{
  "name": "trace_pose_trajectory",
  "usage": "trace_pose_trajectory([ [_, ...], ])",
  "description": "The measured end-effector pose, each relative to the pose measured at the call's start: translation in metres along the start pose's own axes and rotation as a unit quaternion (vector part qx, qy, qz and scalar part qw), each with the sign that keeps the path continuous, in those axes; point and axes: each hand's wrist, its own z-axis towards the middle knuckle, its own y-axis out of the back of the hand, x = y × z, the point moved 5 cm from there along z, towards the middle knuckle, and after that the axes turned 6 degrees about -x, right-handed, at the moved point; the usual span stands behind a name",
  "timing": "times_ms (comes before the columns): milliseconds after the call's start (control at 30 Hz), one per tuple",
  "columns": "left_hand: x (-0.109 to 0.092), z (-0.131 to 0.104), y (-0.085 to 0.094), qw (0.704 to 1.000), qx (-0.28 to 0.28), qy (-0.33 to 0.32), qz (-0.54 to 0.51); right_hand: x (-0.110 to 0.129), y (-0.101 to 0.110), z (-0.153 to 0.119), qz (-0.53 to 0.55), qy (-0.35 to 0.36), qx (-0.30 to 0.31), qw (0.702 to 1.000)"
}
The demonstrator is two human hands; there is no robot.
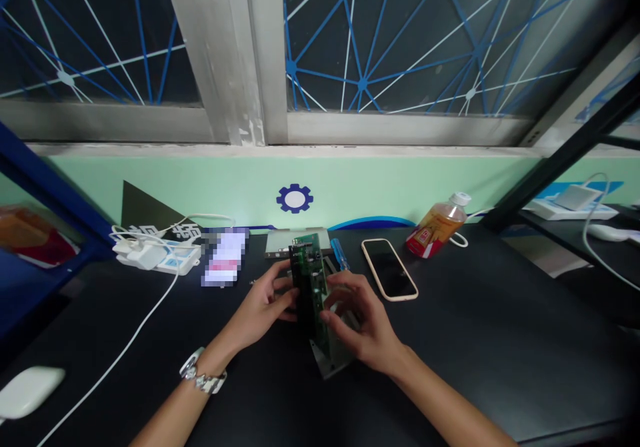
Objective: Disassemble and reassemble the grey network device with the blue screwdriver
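Observation:
A green circuit board with a black side stands tilted up on edge at the middle of the desk. My left hand is closed on its black left side, thumb toward me. At the right edge, my right hand has its thumb and curled fingers against the board. Beneath and to the right of it lies a grey metal plate, partly covered by the board and my right hand. Behind the board rests a flat metal case, and a blue screwdriver lies just right of that.
A phone with a pale case lies right of the screwdriver, near a tilted drink bottle. To the left are a lit screen, blurred out, and a white power strip with cables. A white device sits at the near left.

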Motion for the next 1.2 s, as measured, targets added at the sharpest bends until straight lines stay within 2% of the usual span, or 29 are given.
trace_pose_trajectory([
  [233, 0.0, 0.0, -0.009, 0.999, 0.005, -0.01, -0.04, -0.006, -0.006, 0.001, 0.05, -0.075, 0.015, 0.996],
  [433, 0.002, -0.001, -0.012, 0.999, 0.013, -0.003, -0.051, -0.006, -0.002, 0.003, 0.022, -0.09, 0.027, 0.995],
  [700, -0.005, -0.006, -0.015, 0.999, 0.002, -0.006, -0.044, 0.007, -0.005, 0.004, 0.024, -0.098, 0.017, 0.995],
  [1067, -0.001, -0.003, -0.009, 1.0, -0.008, 0.006, -0.021, -0.009, 0.002, 0.004, -0.009, -0.125, 0.007, 0.992],
  [1200, -0.007, -0.004, 0.0, 0.999, -0.027, 0.012, -0.027, -0.009, 0.012, 0.008, -0.029, -0.129, -0.012, 0.991],
])
